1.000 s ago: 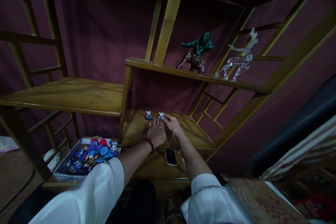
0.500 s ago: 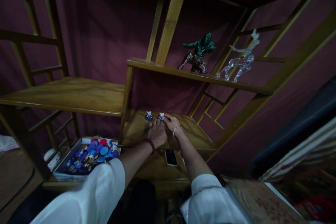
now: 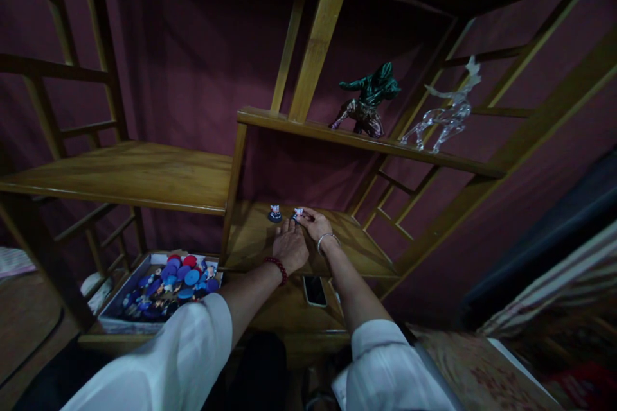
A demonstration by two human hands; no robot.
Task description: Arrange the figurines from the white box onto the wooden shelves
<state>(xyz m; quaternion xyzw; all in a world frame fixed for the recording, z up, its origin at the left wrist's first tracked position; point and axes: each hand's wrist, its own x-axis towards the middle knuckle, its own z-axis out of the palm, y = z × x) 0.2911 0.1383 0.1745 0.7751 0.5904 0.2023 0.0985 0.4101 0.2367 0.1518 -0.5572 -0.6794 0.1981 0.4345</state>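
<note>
Two small figurines with pale heads and dark round bases stand on the lower wooden shelf (image 3: 250,241). The left figurine (image 3: 274,213) stands free, a short gap away from my hands. My right hand (image 3: 315,226), with a silver bangle at the wrist, pinches the right figurine (image 3: 297,212) from its right side between thumb and fingers. In front of that figurine, my left hand (image 3: 290,248) lies palm down with its fingers stretched forward, the tips at the base. A red bead bracelet circles the left wrist. My left thumb is hidden.
A box (image 3: 108,321) of blue, purple and red discs and small figures stands at lower left. A phone (image 3: 315,291) lies below the shelf. Above are a green hooded figure (image 3: 369,99) and a clear glass animal (image 3: 446,112). Wooden posts (image 3: 234,173) divide the shelving.
The view has shifted very slightly. Both hands stay at the right figurine, and neither figurine has visibly moved on the shelf.
</note>
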